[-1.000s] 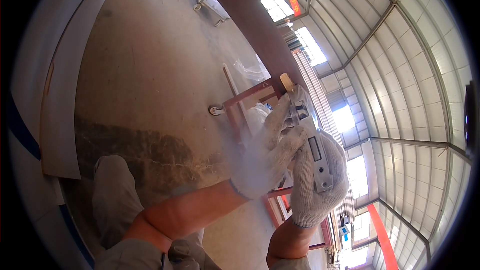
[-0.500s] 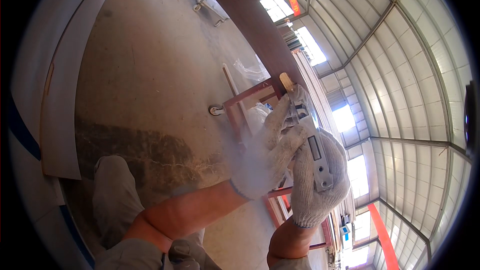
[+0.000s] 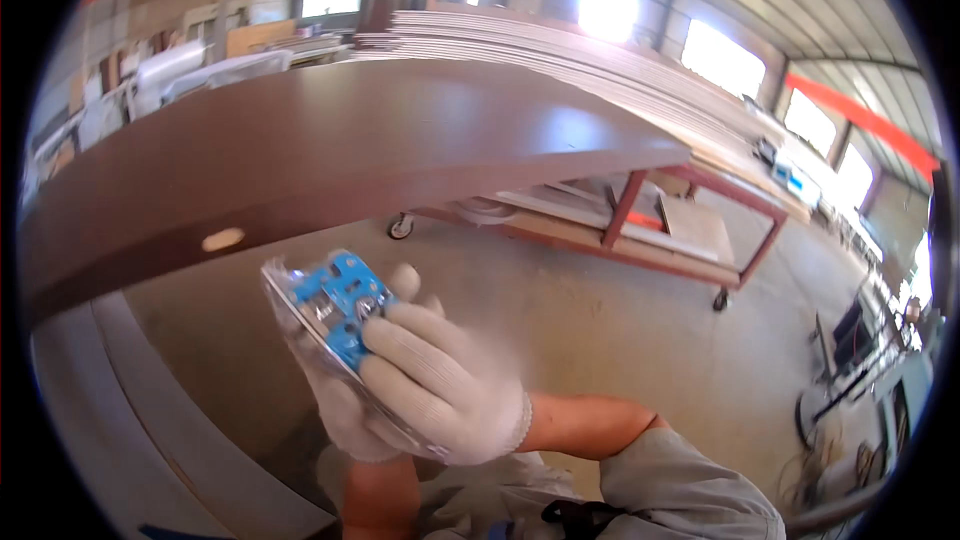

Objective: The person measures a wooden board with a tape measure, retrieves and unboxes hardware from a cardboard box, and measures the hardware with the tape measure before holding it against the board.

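A mortise lock (image 3: 348,302) with a blue metal case and a long silver faceplate is held up in front of me, partly wrapped in clear plastic. My left hand (image 3: 345,410), in a white knit glove, grips it from behind and below, most of its fingers hidden. Also gloved, my right hand (image 3: 440,365) lays its fingers over the near end of the blue case. Just beyond the lock is a dark brown door panel (image 3: 400,130), lying flat. An oval slot (image 3: 222,239) with a pale wood inside is cut in its near edge.
A red wheeled cart (image 3: 625,210) carrying boards stands behind the panel. Farther back rises a long stack of flat panels (image 3: 520,50). Grey panels (image 3: 130,410) lie at lower left. Machine-like equipment with cables (image 3: 850,370) stands at right on the concrete floor (image 3: 590,340).
My view has swung round and levelled, so the door panel now spans the left and middle. The lock has been turned, showing its blue case rather than the faceplate. Both hands still hold it.
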The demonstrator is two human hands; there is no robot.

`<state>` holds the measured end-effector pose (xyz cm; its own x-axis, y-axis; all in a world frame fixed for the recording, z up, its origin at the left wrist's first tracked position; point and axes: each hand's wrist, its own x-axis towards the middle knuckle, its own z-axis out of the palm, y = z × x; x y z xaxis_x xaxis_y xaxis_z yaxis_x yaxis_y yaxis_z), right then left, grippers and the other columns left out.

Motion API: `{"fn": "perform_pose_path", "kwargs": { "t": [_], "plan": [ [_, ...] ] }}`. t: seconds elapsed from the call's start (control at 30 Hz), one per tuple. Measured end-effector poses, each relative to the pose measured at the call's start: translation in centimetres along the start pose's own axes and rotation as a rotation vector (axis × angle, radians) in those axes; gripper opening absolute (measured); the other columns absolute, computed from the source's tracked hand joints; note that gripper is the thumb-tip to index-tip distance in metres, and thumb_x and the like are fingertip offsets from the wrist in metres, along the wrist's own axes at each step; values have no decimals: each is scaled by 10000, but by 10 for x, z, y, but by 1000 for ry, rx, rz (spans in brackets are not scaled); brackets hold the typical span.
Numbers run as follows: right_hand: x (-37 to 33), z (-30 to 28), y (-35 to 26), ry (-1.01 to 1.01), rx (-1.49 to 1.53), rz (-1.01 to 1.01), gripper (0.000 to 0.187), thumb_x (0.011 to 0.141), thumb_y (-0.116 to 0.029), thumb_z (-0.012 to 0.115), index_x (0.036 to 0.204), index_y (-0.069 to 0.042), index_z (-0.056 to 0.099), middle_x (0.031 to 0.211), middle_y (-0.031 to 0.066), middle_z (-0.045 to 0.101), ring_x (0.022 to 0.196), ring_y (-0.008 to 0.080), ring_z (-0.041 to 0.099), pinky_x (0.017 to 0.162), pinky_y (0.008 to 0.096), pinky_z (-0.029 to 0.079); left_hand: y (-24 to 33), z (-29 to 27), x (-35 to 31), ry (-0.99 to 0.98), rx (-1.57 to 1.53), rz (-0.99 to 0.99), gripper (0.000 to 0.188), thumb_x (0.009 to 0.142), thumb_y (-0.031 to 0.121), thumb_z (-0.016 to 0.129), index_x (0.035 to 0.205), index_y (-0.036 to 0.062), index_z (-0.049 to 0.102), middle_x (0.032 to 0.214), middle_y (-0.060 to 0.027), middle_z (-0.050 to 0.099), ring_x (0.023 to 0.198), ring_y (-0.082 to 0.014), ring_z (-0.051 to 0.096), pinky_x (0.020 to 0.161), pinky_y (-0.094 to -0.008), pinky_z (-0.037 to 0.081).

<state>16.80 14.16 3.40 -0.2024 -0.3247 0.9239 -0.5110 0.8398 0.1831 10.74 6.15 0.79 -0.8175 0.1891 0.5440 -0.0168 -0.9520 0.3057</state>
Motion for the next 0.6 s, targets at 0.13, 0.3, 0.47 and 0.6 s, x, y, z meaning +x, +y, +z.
{"fn": "perform_pose_path", "kwargs": {
  "t": [0.13,0.3,0.47,0.6],
  "plan": [
    [-53,-42,1,6,-117,76,482,723,-146,810,1167,15,713,1248,210,689,1176,389,707,754,406,630,-10,8,-18,-145,93,-104,1092,779,259,802,1663,22,208,1626,-229,422,1182,-403,676,1026,-541,580],
    [-116,-105,-3,-213,-117,320,649,696,-127,881,1280,28,644,1379,273,613,1229,464,668,903,501,610,-25,30,-1,-348,195,-239,1055,790,239,834,1659,34,271,1613,-217,453,1170,-348,687,870,-430,639],
    [-217,-194,-67,-344,-581,960,581,876,-243,829,1361,-3,618,1408,260,619,1198,453,663,988,512,579,-58,91,19,-481,229,-284,1005,884,356,824,1673,53,281,1468,-214,584,944,-267,749,755,-321,639],
    [-206,-200,-61,-198,-441,1162,505,940,-305,765,1350,-33,649,1373,235,652,1222,431,649,1018,506,557,-87,77,42,-641,381,-327,816,993,332,663,1687,111,295,1495,-197,569,990,-250,714,738,-344,634]
  ]
}}
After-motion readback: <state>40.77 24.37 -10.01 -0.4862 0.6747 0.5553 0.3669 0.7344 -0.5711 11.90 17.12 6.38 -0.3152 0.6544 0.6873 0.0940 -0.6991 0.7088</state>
